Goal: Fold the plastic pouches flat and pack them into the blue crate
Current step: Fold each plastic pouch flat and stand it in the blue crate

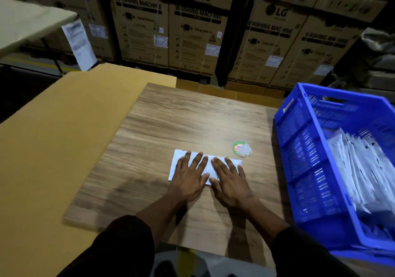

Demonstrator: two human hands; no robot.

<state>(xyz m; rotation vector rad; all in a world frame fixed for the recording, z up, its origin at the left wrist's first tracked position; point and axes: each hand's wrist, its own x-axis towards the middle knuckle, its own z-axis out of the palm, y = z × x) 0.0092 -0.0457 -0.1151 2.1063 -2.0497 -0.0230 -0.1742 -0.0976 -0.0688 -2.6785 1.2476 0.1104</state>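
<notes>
While both hands, left (pixel 189 178) and right (pixel 229 179), press flat-fingered with no grip on the white pouch (pixel 178 159) mid-table (pixel 171 116), probably creasing its fold, the blue crate (pixel 303 148) waits rightward, part-filled.

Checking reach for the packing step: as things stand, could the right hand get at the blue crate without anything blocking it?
Probably yes. The right hand lies flat on the pouch, and the blue crate stands open-topped on that same side. Only bare wooden board lies between; the small round sticker roll sits farther back, off that path.
</notes>
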